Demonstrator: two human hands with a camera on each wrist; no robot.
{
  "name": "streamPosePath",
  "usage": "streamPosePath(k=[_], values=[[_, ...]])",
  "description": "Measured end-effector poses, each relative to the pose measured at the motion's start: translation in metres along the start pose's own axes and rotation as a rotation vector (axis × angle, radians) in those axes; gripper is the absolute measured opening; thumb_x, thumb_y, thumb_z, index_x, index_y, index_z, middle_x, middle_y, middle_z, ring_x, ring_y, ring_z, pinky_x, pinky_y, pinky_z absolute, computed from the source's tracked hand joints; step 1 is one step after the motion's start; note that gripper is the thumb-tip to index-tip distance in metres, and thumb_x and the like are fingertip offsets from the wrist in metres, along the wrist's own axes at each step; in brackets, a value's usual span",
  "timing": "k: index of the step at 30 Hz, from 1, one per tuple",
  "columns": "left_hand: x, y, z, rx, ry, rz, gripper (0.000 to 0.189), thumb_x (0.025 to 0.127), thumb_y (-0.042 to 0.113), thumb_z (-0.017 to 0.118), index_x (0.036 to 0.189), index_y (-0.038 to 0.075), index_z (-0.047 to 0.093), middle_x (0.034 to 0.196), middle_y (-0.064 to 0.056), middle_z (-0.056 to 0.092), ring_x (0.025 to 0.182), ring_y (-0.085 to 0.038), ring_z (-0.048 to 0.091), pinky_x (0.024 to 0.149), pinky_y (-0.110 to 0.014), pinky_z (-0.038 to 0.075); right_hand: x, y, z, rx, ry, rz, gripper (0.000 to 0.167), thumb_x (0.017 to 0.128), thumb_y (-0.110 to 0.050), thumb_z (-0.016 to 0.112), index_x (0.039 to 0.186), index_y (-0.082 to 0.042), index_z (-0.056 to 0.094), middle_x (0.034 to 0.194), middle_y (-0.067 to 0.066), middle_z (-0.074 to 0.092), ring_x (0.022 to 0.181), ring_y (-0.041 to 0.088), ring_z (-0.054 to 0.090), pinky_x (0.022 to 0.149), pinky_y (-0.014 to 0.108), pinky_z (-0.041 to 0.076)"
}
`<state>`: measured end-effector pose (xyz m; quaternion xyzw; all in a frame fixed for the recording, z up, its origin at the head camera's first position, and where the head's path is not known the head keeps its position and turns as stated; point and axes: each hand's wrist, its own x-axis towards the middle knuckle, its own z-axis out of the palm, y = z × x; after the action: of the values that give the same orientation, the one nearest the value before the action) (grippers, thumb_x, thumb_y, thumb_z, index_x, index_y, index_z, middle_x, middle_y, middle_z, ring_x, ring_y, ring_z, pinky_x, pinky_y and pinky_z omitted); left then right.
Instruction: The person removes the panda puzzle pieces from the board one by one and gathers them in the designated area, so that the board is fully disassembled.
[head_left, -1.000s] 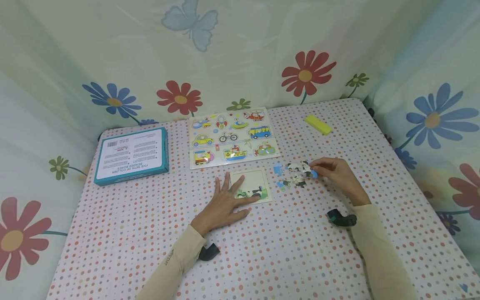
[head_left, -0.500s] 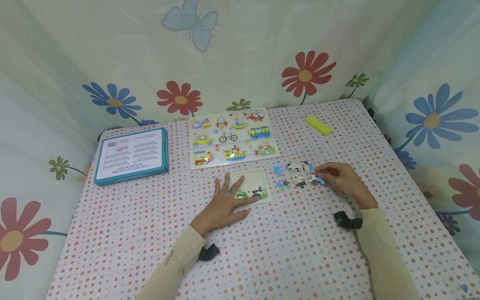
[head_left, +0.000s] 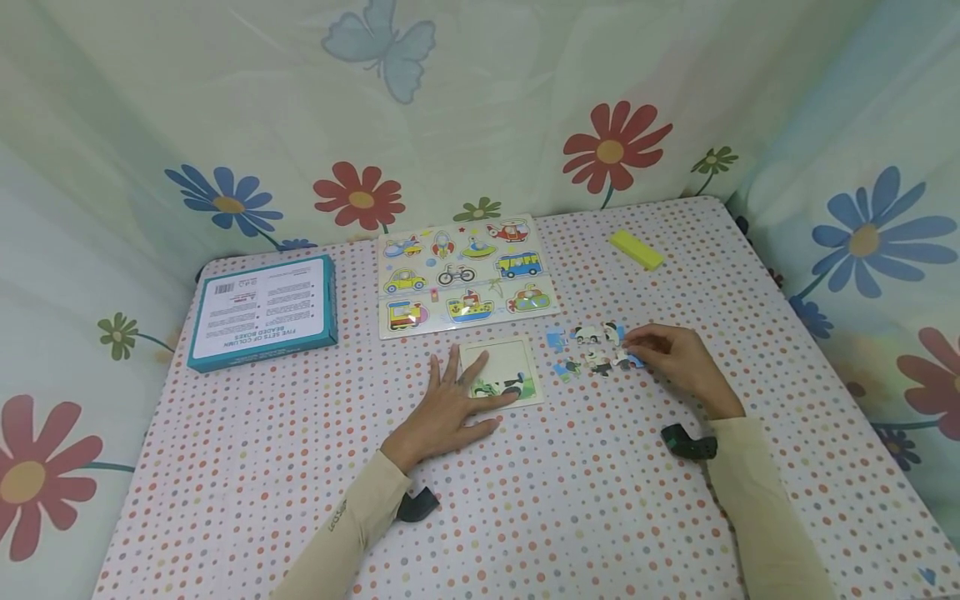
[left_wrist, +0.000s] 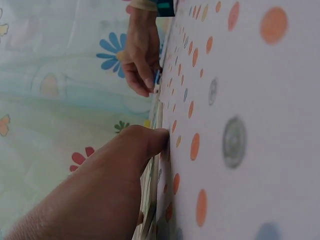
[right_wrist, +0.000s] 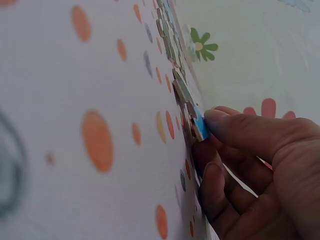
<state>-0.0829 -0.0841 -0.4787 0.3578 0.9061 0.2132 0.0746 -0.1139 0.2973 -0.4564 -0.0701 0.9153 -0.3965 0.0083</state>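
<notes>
My left hand (head_left: 442, 417) lies with spread fingers over the square puzzle tray (head_left: 538, 375), its fingertips on the tray and the thumb on the tablecloth. Green and black-and-white pieces (head_left: 498, 386) fill the tray's lower part, partly covered by the fingers. Right of the tray, several loose panda jigsaw pieces (head_left: 587, 335) lie in two rows. My right hand (head_left: 686, 362) pinches a blue-edged jigsaw piece (head_left: 628, 359) at the right end of the lower row. In the right wrist view, the thumb rests on this jigsaw piece (right_wrist: 201, 127), with fingertips at its lower edge.
Behind the tray lies a vehicle puzzle board (head_left: 468, 279). A teal box (head_left: 262, 312) stands at the left, and a yellow block (head_left: 637, 249) at the back right. Dotted cloth (head_left: 555, 500) covers the table; a floral curtain (head_left: 480, 108) hangs behind it.
My right hand has shifted the blue-edged jigsaw piece down and right from the upper row, then slightly back left against the lower row. My left hand has stayed still.
</notes>
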Motion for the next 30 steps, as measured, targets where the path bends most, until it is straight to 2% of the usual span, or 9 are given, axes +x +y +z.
streamPosePath(k=[10, 15, 20, 24, 27, 30], values=[[-0.002, 0.001, -0.001, -0.003, -0.006, 0.001, 0.043, 0.097, 0.053, 0.045, 0.139, 0.051, 0.04, 0.161, -0.009, 0.006, 0.14, -0.052, -0.011, 0.109, -0.069, -0.009, -0.002, -0.002, -0.001, -0.037, 0.021, 0.054, 0.018, 0.091, -0.015, 0.066, 0.107, -0.006, 0.069, 0.1, 0.013, 0.07, 0.072, 0.01, 0.059, 0.058, 0.018, 0.048], [-0.002, 0.0, 0.0, -0.012, -0.012, -0.006, 0.043, 0.097, 0.054, 0.045, 0.139, 0.051, 0.039, 0.162, -0.009, 0.004, 0.141, -0.051, -0.013, 0.109, -0.068, -0.01, -0.002, -0.002, 0.0, -0.019, 0.043, 0.057, 0.021, 0.093, -0.019, 0.065, 0.109, -0.006, 0.069, 0.1, 0.013, 0.068, 0.072, 0.008, 0.058, 0.057, 0.018, 0.047], [-0.004, -0.003, 0.001, -0.05, 0.012, 0.001, 0.044, 0.095, 0.055, 0.047, 0.139, 0.052, 0.039, 0.161, -0.008, 0.004, 0.141, -0.049, -0.012, 0.11, -0.066, -0.011, 0.001, -0.022, 0.006, 0.112, 0.078, -0.018, 0.023, 0.094, -0.016, 0.062, 0.111, -0.001, 0.067, 0.095, 0.018, 0.067, 0.069, 0.015, 0.06, 0.054, 0.021, 0.048], [-0.009, -0.008, -0.001, -0.107, 0.046, 0.005, 0.043, 0.093, 0.055, 0.052, 0.136, 0.052, 0.044, 0.161, -0.006, 0.008, 0.143, -0.046, -0.009, 0.114, -0.061, -0.008, 0.01, -0.055, 0.032, 0.268, -0.008, -0.076, 0.023, 0.095, -0.014, 0.061, 0.111, 0.002, 0.066, 0.102, 0.019, 0.067, 0.075, 0.022, 0.065, 0.061, 0.023, 0.053], [-0.016, -0.012, -0.003, -0.148, 0.058, -0.023, 0.04, 0.092, 0.054, 0.054, 0.132, 0.052, 0.049, 0.161, -0.002, 0.011, 0.145, -0.041, -0.006, 0.116, -0.058, -0.006, 0.017, -0.08, 0.06, 0.364, -0.125, -0.112, 0.022, 0.095, -0.013, 0.06, 0.11, 0.003, 0.066, 0.106, 0.019, 0.067, 0.078, 0.024, 0.066, 0.066, 0.022, 0.054], [-0.022, -0.016, -0.007, -0.163, 0.056, -0.056, 0.038, 0.093, 0.054, 0.054, 0.131, 0.05, 0.052, 0.161, 0.001, 0.015, 0.146, -0.037, -0.005, 0.116, -0.056, -0.006, 0.017, -0.109, 0.08, 0.415, -0.243, -0.094, 0.021, 0.096, -0.009, 0.058, 0.111, 0.004, 0.066, 0.106, 0.021, 0.067, 0.079, 0.032, 0.065, 0.067, 0.027, 0.054]])
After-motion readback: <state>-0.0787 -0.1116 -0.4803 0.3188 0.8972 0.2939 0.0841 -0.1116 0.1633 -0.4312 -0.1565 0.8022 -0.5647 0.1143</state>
